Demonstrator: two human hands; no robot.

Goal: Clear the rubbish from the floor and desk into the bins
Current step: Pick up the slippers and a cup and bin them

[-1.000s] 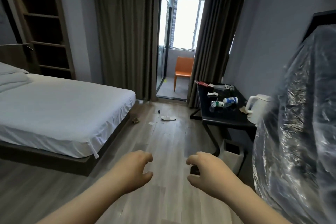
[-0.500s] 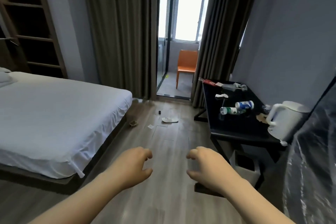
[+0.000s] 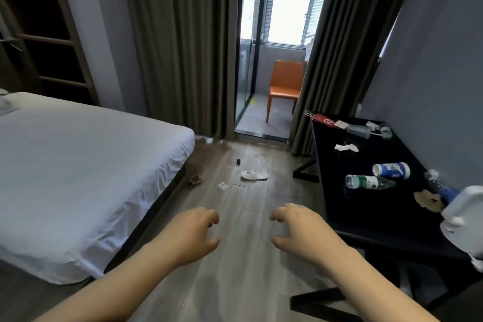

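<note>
Viewpoint has advanced: surface [image 3: 366,219] now nearer, 2 o'clock. Both empty: left hand [image 3: 193,235] and right hand [image 3: 300,230], fingers loosely curled. Step: approach. Next, likely: grasp bottle [image 3: 368,182] on surface, or slipper [image 3: 254,175] on floor [image 3: 243,264] at 12 o'clock.

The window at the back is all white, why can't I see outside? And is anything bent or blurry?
In the head view the window is washed out by bright daylight, so nothing outside shows, while the room in front is dim. In the same view the wide lens bends the shelf and the curtains towards the edges. The white kettle at the right edge looks soft and smeared.
</note>
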